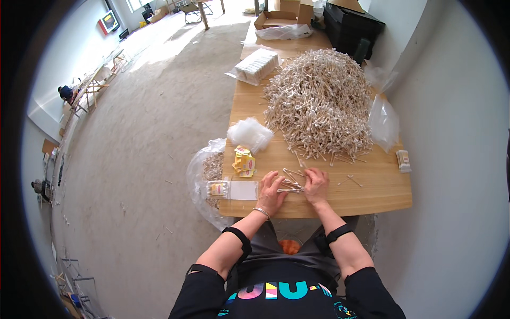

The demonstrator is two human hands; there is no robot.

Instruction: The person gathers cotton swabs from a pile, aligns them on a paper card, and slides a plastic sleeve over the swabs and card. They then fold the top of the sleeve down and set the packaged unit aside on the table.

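Observation:
A loose bunch of cotton swabs (290,184) lies between my two hands near the table's front edge, some pointing in different directions. My left hand (271,192) has its curled fingers on the left ends of the swabs. Closed round their right ends is my right hand (316,185), which partly hides them. Just left of my left hand is a white card (244,190), and beside it sits a clear pack of swabs (217,189) at the table's left edge. Beyond my hands rises a big heap of cotton swabs (321,98).
Yellow cards (244,161) and clear plastic bags (249,134) lie on the left. Farther back are a wrapped stack of packs (257,66), an opened carton (284,17) and a black bin (351,26). A small pack (404,161) sits at the right edge, near the wall (457,159).

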